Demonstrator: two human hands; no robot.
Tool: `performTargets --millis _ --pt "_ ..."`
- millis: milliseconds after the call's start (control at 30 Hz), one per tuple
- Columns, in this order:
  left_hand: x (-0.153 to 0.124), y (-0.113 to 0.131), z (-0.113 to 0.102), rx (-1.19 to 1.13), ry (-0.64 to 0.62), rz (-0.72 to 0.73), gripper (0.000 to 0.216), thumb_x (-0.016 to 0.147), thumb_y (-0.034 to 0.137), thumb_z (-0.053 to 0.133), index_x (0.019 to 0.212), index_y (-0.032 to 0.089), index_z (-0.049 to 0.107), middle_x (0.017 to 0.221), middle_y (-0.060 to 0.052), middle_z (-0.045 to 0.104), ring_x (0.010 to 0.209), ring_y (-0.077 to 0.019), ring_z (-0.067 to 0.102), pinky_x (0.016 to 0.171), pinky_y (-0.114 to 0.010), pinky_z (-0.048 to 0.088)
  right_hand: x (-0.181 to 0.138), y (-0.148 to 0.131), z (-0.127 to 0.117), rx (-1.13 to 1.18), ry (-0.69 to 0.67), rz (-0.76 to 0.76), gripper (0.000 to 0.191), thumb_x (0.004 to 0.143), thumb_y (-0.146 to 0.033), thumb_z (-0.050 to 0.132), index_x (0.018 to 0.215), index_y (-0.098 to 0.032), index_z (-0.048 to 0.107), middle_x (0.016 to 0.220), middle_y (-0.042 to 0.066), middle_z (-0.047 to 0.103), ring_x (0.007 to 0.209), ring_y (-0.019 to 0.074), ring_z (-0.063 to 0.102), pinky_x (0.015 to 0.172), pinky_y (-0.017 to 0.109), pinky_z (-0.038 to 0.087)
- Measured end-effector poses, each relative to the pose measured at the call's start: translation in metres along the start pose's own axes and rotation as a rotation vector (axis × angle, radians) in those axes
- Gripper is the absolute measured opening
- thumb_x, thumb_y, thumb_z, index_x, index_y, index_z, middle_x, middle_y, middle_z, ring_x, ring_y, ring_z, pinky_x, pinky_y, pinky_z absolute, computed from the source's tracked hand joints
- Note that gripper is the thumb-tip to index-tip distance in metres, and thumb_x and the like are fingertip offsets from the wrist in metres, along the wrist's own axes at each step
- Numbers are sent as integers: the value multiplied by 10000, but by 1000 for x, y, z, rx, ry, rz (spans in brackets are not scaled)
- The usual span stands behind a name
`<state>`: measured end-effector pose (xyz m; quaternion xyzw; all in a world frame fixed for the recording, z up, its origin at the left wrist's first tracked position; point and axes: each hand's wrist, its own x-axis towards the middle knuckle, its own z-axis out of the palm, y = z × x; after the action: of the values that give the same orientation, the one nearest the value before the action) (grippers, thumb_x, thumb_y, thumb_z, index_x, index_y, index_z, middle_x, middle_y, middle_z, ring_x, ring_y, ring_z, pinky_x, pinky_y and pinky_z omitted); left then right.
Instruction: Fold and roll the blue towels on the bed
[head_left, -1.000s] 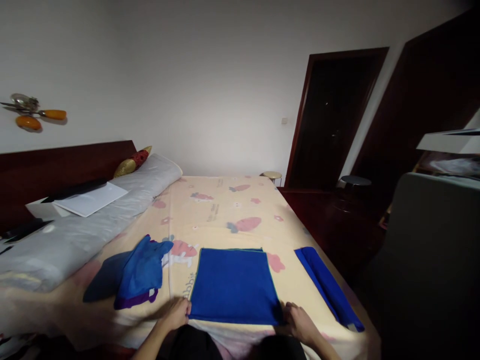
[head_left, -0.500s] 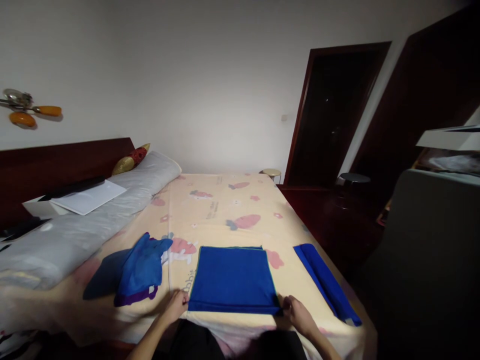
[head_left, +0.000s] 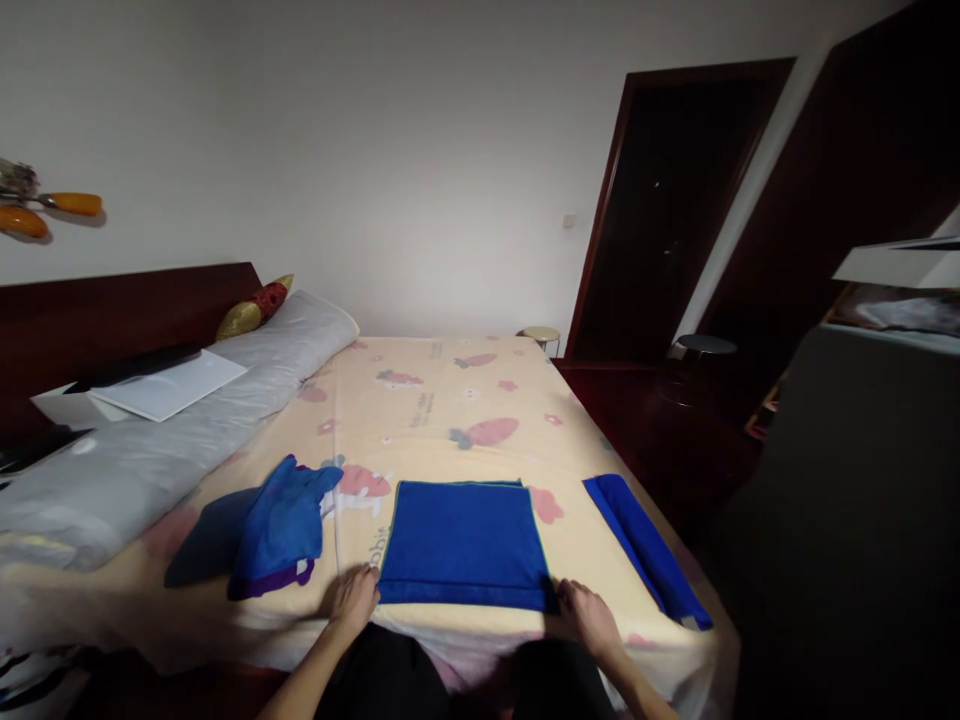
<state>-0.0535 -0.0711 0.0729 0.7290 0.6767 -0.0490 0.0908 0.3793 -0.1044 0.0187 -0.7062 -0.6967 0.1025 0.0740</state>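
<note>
A square blue towel (head_left: 465, 542) lies flat on the cream bedsheet (head_left: 450, 410) close to the bed's near edge. My left hand (head_left: 355, 598) rests at the towel's near left corner, fingertips on the cloth. At the near right corner my right hand (head_left: 589, 617) pinches the hem. To the left lies a crumpled blue cloth (head_left: 285, 525) partly over a darker navy cloth (head_left: 202, 535). To the right a narrow folded blue towel (head_left: 645, 550) lies along the bed's right edge.
A long grey bolster (head_left: 150, 440) with a white laptop (head_left: 169, 383) on it runs along the dark headboard (head_left: 112, 310). A small stool (head_left: 541, 335) stands past the bed's far end, by a dark doorway (head_left: 667, 210). A grey chair back (head_left: 855, 500) is at the right.
The view has tilted and shifted slightly, so the bed sits higher in frame. Both hands stay at the towel's near corners; the towel's near edge looks a little straighter and flatter.
</note>
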Motion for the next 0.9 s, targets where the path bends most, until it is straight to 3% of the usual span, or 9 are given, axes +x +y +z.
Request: performTargets --millis 400,500,600,733,900 --pt "1 10 15 145 26 -20 490 826 33 351 1252 159 558 1281 -143 613 1186 -236 557 1004 -380 399 -3 2 11 -60 -26 -1 313 883 -92 339 1005 -209 602 940 57 707 891 191 662 747 278 417" --pt "1 10 17 156 31 6 569 820 4 314 1323 200 496 1380 -120 541 1281 -220 477 1063 -389 350 -4 1 12 -78 -18 9 364 901 -98 304 1129 -203 567 990 75 703 907 200 661 759 290 422" --pt "0 10 17 141 1 81 565 817 6 317 1265 254 557 1402 -59 532 1326 -189 427 1099 -363 312 -6 -1 10 -91 0 -1 454 896 -80 277 1288 -197 474 1115 103 670 953 197 646 813 300 420" --pt "-4 12 16 116 -14 134 475 815 87 391 1227 215 590 1383 -79 549 1310 -206 447 1103 -360 310 -9 -5 4 -102 1 -41 510 825 -22 314 1232 -214 552 1143 98 648 1019 207 618 875 306 411" --pt "-9 20 14 99 21 136 435 865 285 406 1247 163 577 1386 -138 535 1312 -291 437 1108 -479 287 -9 -12 -7 -120 -8 -54 511 790 -21 330 1195 -186 594 1052 128 658 955 247 630 825 348 433"
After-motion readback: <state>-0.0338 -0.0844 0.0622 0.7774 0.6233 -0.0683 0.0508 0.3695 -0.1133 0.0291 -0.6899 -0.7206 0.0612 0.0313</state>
